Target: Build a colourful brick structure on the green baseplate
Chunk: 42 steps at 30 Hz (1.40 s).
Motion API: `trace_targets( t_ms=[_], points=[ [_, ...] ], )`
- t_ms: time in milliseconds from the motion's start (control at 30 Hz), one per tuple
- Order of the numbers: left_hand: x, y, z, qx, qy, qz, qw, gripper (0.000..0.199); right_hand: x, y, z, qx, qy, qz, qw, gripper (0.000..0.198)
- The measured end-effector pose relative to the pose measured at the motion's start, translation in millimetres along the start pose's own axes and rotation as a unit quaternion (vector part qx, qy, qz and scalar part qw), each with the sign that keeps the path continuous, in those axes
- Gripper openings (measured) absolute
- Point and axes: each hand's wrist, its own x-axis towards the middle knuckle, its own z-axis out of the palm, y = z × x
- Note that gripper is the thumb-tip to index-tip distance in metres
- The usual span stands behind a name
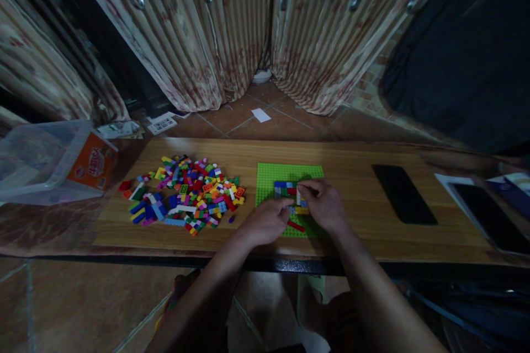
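A green studded baseplate [265,172] lies on the table, with a small build of toy bricks [282,185] in blue, red, white and yellow on it. My right hand [325,204] is at the build's right side, thumb and forefinger pinched at a white brick [298,196]. My left hand [269,222] is closed at the build's left and near side, its fingertips close to the bricks. What those fingers hold, if anything, is hidden. Just below the build a long red brick [296,226] lies at a slant on the baseplate, between my hands.
A wide heap of mixed loose bricks [194,193] covers the left of the wooden table [351,162]. Beyond its left end stands a clear plastic tub [41,176] with an orange label. A black phone-like slab [403,194] lies to the right, another dark slab [492,215] farther right.
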Motion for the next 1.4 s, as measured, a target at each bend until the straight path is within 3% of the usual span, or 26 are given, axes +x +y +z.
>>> trace_targets(
  t_ms=[167,300,633,967,1233,1400],
  points=[
    [4.2,2.6,-4.3,0.037,-0.152,-0.025,0.987,0.037,1.7,0.7,0.5,0.007,-0.007,0.010,1.000,0.027],
    [6.7,6.7,-9.0,0.047,-0.199,-0.033,0.978,0.040,5.5,1.8,0.9,-0.006,-0.015,0.023,1.000,0.026],
    [6.1,3.4,-8.1,0.038,-0.201,-0.049,0.978,0.042,8.9,3.2,0.5,-0.001,-0.033,0.048,0.998,0.027],
    [6.1,3.6,-6.7,0.023,-0.206,-0.070,0.976,0.044,8.3,-1.8,3.2,0.015,-0.015,0.065,0.998,0.014],
    [4.6,3.5,-7.1,0.045,-0.184,-0.043,0.981,0.042,9.3,6.7,-1.3,0.063,-0.034,0.104,0.992,0.026],
    [4.3,5.7,-8.0,0.051,-0.186,-0.055,0.980,0.044,8.4,6.7,-5.2,0.054,-0.056,0.108,0.991,0.022]
  ],
)
